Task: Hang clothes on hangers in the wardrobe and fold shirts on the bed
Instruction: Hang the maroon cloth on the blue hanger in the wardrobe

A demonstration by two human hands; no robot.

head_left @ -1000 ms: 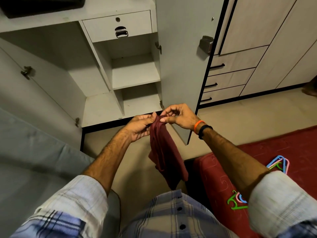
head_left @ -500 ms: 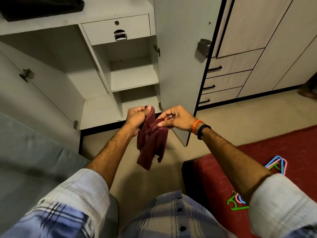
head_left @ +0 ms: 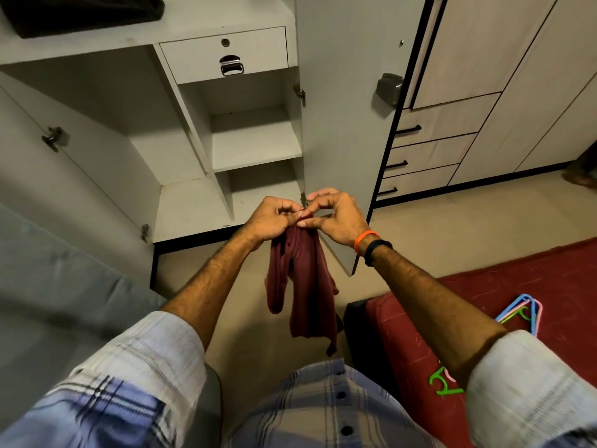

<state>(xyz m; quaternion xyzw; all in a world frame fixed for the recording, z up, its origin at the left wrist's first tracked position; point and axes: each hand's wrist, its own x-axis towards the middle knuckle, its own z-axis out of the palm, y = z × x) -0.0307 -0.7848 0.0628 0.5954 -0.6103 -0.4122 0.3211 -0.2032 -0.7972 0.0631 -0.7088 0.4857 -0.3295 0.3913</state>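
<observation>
A small maroon garment (head_left: 305,286) hangs in front of me over the floor. My left hand (head_left: 271,219) and my right hand (head_left: 332,215) both pinch its top edge, fingertips almost touching. The open grey wardrobe (head_left: 255,147) with bare shelves stands just beyond my hands. Coloured plastic hangers (head_left: 520,313) lie on the red bed (head_left: 517,286) at the right, and a green hanger (head_left: 444,384) shows near my right sleeve.
The wardrobe's right door (head_left: 342,124) stands open next to my right hand. A wooden unit with black-handled drawers (head_left: 429,156) is at the back right. A grey surface (head_left: 64,302) fills the left. A dark bag (head_left: 80,11) sits on the top shelf.
The garment was bunched up in my left hand half a second ago; now it hangs longer again, and both hands have come together at its top edge.
</observation>
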